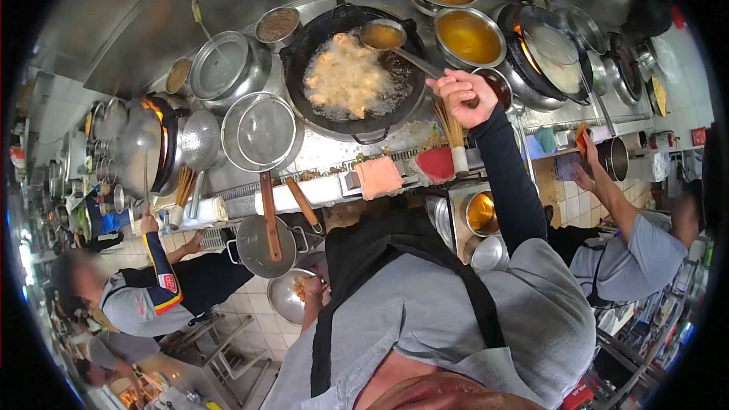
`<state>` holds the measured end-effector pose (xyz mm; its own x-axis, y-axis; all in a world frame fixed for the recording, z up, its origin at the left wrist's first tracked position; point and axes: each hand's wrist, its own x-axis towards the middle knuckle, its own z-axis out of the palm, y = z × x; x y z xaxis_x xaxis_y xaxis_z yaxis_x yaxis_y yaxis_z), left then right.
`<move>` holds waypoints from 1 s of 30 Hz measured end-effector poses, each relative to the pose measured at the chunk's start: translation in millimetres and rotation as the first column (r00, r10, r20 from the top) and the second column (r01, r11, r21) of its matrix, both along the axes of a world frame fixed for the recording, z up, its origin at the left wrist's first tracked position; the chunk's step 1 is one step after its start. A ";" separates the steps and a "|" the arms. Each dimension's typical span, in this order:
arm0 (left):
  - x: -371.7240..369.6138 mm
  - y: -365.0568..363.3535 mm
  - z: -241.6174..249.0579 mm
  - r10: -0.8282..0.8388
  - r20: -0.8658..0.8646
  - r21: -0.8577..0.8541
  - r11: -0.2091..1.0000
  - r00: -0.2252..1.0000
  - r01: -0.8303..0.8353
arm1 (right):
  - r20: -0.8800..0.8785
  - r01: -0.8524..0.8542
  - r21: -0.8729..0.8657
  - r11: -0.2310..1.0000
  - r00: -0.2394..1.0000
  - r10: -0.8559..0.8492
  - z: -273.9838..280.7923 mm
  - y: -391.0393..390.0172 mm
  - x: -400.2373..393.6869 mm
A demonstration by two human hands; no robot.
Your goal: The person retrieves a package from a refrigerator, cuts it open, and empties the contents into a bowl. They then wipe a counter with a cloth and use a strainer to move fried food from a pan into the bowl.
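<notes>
My right hand [465, 99] is closed around the handle of a ladle [416, 60]. The ladle's bowl holds amber liquid above the right rear of a large black wok [292, 87]. Inside the wok, pale golden pieces of food [345, 80] bubble in dark oil. Low on my left side, my left hand [315, 291] grips the near rim of a metal bowl [282, 305] containing small orange-brown pieces of food. My left fingers are partly hidden.
Left of the wok sit a round strainer [259, 133] and a pot with a wooden handle [254, 250] lying across it. Steel bowls of yellow liquid [470, 36] stand to its right. Flames burn under woks on both sides. Co-workers stand left [144, 300] and right [630, 258].
</notes>
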<state>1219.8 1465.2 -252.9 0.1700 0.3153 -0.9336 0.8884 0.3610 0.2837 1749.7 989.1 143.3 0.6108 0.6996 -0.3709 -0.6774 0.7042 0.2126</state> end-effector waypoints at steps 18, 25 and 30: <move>-8.3 -42.1 30.5 0.096 -0.050 -0.009 0.995 0.994 -0.097 | 0.424 0.300 -0.876 0.378 0.852 0.306 -29.7 -84.1 224.0; -36.0 -47.5 28.3 0.103 -0.069 -0.027 0.994 0.992 -0.105 | -0.038 0.587 -0.196 -0.786 0.796 0.604 -81.5 -44.0 164.5; -51.3 -31.5 13.1 0.076 -0.045 -0.041 0.996 0.996 -0.078 | 0.154 0.813 -0.235 -0.533 0.573 0.805 -89.1 18.2 46.1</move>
